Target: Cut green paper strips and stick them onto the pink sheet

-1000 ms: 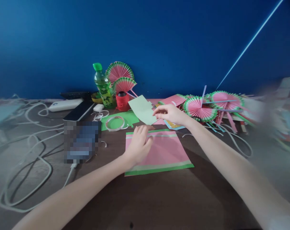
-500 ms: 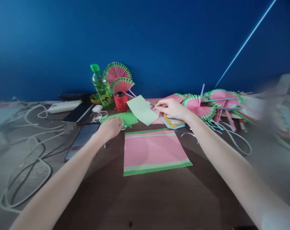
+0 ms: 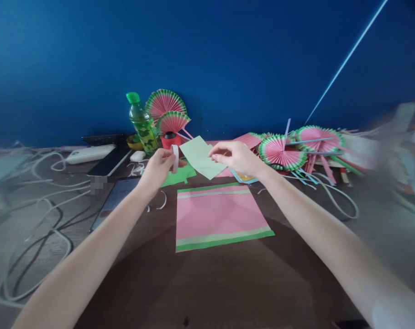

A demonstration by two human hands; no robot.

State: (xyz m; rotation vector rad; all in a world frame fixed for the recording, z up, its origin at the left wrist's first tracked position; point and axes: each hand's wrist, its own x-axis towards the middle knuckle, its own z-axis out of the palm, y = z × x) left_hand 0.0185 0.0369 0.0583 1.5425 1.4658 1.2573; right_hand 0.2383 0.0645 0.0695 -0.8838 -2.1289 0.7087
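Note:
My left hand (image 3: 158,168) grips a roll of white tape (image 3: 175,159) by its edge, lifted above a bright green paper piece (image 3: 183,174). To its right, my right hand (image 3: 240,158) has its fingers curled together beside a pale green sheet (image 3: 201,158); whatever they pinch, if anything, is too small to make out. Nearer to me on the table lies a pink sheet (image 3: 216,212), with green and pale green strips along its far and near edges.
Pleated pink-and-green paper fans (image 3: 283,153) lie at the right, and more lean on the blue wall behind a green bottle (image 3: 142,125) and red container (image 3: 166,141). At the left are a phone (image 3: 114,198), white power bank (image 3: 90,154) and tangled cables (image 3: 70,242).
My left hand has picked the tape roll up off the table. My right hand has shifted left, closer over the pale green sheet.

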